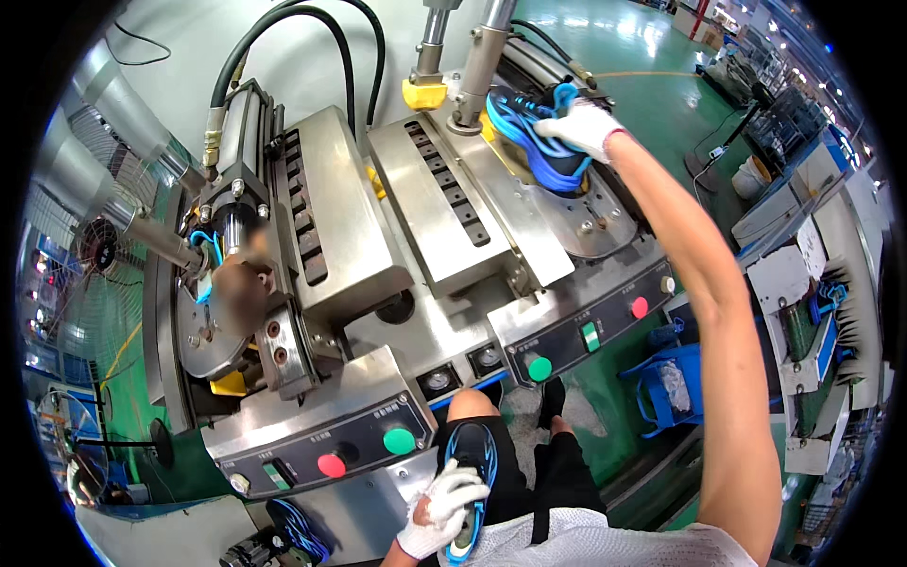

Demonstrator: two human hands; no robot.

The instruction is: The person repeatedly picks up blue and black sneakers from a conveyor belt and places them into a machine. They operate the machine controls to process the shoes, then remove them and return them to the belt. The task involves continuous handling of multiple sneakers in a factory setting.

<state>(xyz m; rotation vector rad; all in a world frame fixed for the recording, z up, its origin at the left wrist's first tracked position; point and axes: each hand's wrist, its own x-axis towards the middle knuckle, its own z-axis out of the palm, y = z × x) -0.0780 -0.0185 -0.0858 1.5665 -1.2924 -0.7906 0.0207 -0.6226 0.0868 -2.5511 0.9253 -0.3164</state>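
Observation:
In a white knit glove, my right hand (583,129) is stretched out to the machine's right station. It grips a blue and black sneaker (543,156) near its collar and blue pull loop; the sneaker sits tilted above the metal plate, sole to the left and downward. My left hand (452,506), also gloved, is at my lap, fingers wrapped over a second blue and black sneaker (472,454). That one lies lengthwise against my thigh, toe pointing away from me. The left station's clamp (241,293) is blurred; what it holds cannot be made out.
Control panels with green buttons (399,441) and red buttons (640,307) line the machine's front. A steel post with a yellow pad (424,95) hangs by the right station. Another striped shoe (298,531) lies lower left. A blue stool (666,387) and a rack (822,340) stand right.

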